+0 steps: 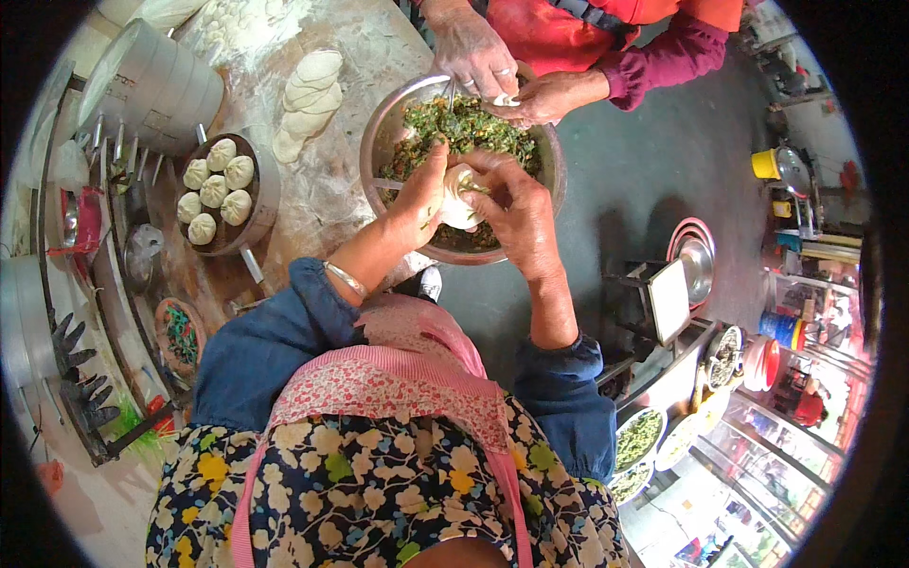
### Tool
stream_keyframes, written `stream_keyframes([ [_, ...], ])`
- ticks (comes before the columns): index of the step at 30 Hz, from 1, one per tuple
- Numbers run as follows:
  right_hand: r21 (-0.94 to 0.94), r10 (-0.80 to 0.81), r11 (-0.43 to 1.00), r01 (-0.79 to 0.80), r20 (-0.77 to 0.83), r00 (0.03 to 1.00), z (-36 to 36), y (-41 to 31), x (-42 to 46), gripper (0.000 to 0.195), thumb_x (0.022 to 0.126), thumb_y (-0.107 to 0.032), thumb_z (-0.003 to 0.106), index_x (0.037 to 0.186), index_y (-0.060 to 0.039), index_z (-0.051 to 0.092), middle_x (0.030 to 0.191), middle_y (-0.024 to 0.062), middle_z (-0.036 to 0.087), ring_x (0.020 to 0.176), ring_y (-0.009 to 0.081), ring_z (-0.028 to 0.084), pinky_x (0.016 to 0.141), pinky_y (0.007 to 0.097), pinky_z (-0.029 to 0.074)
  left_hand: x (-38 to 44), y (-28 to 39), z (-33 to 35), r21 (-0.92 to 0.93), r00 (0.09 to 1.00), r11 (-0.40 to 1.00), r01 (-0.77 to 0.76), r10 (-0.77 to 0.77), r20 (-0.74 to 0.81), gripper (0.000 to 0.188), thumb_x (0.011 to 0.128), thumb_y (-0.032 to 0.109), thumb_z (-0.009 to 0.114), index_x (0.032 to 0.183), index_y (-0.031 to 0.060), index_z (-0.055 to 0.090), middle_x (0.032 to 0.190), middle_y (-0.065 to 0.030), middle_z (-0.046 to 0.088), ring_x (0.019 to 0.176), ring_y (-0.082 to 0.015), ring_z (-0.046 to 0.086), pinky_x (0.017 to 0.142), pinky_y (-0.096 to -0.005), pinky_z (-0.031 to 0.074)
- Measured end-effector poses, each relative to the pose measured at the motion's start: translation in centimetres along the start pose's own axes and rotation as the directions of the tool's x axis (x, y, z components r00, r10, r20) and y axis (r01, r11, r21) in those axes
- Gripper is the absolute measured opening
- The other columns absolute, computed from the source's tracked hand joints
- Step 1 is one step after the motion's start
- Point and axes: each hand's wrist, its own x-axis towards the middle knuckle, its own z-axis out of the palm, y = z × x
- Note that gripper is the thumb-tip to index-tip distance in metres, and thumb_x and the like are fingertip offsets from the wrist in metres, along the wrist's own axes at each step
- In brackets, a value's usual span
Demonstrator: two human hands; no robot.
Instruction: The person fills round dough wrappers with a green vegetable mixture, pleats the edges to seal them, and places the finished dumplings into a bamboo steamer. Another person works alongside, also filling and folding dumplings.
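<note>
Over a large metal bowl (371,142) of chopped green and orange filling (461,117), my left hand (422,192) cradles a filled dough wrapper (458,206). The fingers of my right hand (515,206) pinch its gathered edge, where some green filling shows. Several flat round dough wrappers (309,106) lie overlapping on the floured table (319,192). To their left, a round steamer tray (266,199) holds several pleated buns (214,191).
Across the bowl, a co-worker's hands (476,57) hold a piece of dough. Stacked metal steamers (153,85) stand at the upper left. A bowl with red and green contents (179,334) sits lower left. Trays of chopped greens (639,437) and nested basins (696,266) are at the right.
</note>
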Motion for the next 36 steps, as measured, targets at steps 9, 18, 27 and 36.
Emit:
stream_keyframes([
  [9,0.389,0.189,0.909,-0.152,-0.057,0.98,-0.7,1.1,0.1,0.009,0.084,-0.001,0.067,0.087,-0.0016,0.059,0.076,-0.0006,0.061,0.07,0.0055,0.055,0.062,0.0232,0.048,-0.1,0.4,-2.3,-0.337,0.889,0.923,0.185,-0.011,0.458,0.08,0.086,0.076,0.029,0.139,0.0183,0.044,0.135,-0.0075,0.051,0.12,-0.0292,0.052,0.094,-0.0501,0.046],
  [18,0.3,0.094,0.953,-0.038,-0.172,0.981,-3.5,-2.0,0.6,0.011,0.086,-0.004,0.067,0.089,-0.0034,0.057,0.075,0.0017,0.06,0.061,0.0071,0.051,0.055,0.0209,0.042,2.6,-1.7,-4.8,0.02,0.789,0.796,-0.604,0.595,0.152,0.016,0.091,0.022,0.055,0.103,0.0128,0.061,0.095,-0.0034,0.056,0.1,-0.0141,0.05,0.084,-0.0369,0.045],
  [27,0.192,0.029,0.981,-0.001,-0.145,0.989,-5.7,-0.9,1.4,0.012,0.086,-0.002,0.067,0.092,-0.0022,0.056,0.075,-0.0005,0.058,0.062,0.0043,0.049,0.054,0.0201,0.042,5.8,1.9,-1.6,0.594,0.709,0.496,-0.634,0.68,0.189,0.042,0.091,0.044,0.055,0.114,0.0094,0.058,0.102,-0.0121,0.061,0.1,-0.0288,0.057,0.086,-0.0476,0.044],
  [36,0.191,0.069,0.979,-0.066,-0.007,0.998,-0.3,0.1,2.1,0.008,0.083,-0.001,0.065,0.086,-0.0013,0.058,0.076,-0.0008,0.056,0.068,0.0057,0.047,0.06,0.0226,0.042,0.9,-1.0,-1.2,-0.614,0.882,0.743,0.267,0.069,0.467,0.078,0.089,0.073,0.025,0.132,0.0124,0.05,0.129,-0.009,0.056,0.12,-0.0291,0.051,0.098,-0.061,0.038],
])
